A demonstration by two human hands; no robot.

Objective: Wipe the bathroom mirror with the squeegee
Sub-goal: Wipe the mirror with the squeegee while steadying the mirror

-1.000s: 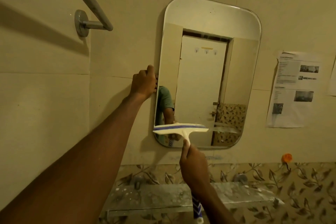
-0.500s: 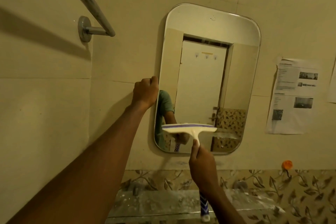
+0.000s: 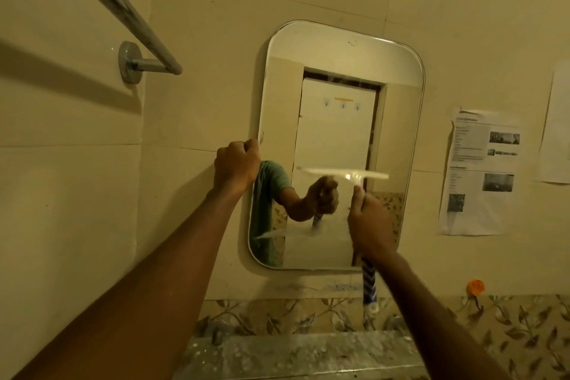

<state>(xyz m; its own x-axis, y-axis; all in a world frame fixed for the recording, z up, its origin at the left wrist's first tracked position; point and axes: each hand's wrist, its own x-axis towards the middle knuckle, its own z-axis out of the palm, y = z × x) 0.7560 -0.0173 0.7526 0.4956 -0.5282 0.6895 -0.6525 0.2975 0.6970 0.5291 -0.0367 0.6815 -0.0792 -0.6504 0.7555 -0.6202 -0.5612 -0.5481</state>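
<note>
A tall mirror with rounded corners hangs on the beige tiled wall. My left hand grips its left edge at mid height. A white squeegee, its blade level and blurred, is held in front of the middle of the glass, right of centre. My right hand is closed round the squeegee's neck; the blue-and-white handle sticks out below my wrist. The glass reflects my arm, hand and a white door.
A chrome towel rail juts from the wall at upper left. Printed paper sheets are stuck to the wall right of the mirror. An orange hook sits lower right. A speckled stone ledge runs below.
My right hand has carried the squeegee up and to the right, from the mirror's lower left part to its middle. My left hand stays on the edge. The view has tilted upward.
</note>
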